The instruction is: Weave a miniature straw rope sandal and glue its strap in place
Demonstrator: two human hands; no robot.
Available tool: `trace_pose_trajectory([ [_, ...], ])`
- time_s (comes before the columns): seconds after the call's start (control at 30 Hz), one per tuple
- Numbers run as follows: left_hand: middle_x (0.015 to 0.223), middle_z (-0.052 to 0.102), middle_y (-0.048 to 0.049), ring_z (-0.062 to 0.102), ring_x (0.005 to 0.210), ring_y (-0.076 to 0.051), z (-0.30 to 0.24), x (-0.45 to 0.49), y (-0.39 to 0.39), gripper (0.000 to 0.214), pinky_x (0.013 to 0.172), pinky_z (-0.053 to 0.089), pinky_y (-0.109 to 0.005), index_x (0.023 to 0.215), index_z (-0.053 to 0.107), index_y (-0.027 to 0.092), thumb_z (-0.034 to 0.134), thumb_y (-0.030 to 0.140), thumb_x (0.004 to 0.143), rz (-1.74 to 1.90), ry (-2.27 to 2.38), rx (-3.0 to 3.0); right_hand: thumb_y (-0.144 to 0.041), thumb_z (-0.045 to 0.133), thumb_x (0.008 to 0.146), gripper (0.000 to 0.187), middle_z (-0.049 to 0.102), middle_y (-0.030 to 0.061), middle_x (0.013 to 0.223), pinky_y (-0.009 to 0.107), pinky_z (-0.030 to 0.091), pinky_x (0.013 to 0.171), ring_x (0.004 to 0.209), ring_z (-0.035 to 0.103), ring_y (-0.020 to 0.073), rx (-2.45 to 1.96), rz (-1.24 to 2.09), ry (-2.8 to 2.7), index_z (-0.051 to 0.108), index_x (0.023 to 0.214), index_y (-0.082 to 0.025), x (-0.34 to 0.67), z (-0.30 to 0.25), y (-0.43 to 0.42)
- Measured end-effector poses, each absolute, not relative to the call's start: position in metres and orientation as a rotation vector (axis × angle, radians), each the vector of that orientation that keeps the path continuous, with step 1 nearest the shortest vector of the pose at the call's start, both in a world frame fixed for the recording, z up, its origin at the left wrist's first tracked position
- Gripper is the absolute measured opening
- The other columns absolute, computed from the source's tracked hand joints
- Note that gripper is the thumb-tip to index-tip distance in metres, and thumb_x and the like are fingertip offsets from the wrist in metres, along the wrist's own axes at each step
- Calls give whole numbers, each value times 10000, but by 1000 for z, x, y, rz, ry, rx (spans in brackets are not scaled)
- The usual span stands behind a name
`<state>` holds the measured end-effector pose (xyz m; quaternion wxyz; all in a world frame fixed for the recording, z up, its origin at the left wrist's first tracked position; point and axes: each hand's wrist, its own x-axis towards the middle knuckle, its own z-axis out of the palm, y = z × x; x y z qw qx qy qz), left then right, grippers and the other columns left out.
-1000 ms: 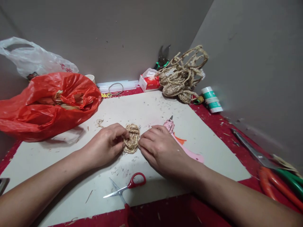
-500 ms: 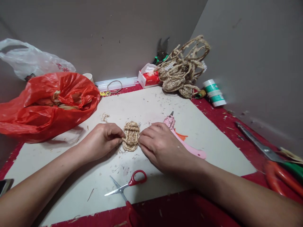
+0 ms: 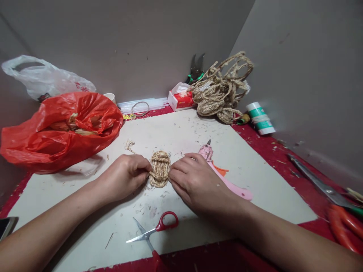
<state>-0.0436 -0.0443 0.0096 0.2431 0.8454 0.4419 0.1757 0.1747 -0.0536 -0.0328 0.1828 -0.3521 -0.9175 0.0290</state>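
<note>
A small oval mat of coiled straw rope [image 3: 160, 168] lies on the white board [image 3: 176, 132] in the middle. My left hand [image 3: 126, 179] pinches its left edge with curled fingers. From the other side, my right hand [image 3: 194, 181] presses its fingertips against the mat's right edge, fingers closed together. Just behind that hand lies a pink glue gun [image 3: 224, 175]. Red-handled small scissors [image 3: 154, 230] lie open near the front edge.
A red plastic bag [image 3: 61, 130] with straw sits left, a white bag [image 3: 45, 79] behind it. A tangle of straw rope [image 3: 221, 90], a tissue pack [image 3: 181, 99], pliers [image 3: 195, 70] and a green-white roll [image 3: 259, 118] stand at the back. Large shears [image 3: 329, 200] lie right.
The straw mat, tilted up a second ago, now lies flatter between both hands. The hands stay on its two edges. My view shifted slightly.
</note>
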Motion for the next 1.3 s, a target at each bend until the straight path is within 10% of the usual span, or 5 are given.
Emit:
trace_pose_trajectory([
  [1.3, 651, 644, -37, 577, 604, -155, -9, -41, -49, 199, 568, 378, -252, 753, 611, 169, 457, 56, 808, 407, 1186, 2592, -70, 518, 900, 167, 603, 38, 776, 381, 336, 808, 753, 482, 204, -934, 34, -2585, 588, 782, -165, 168, -37, -60],
])
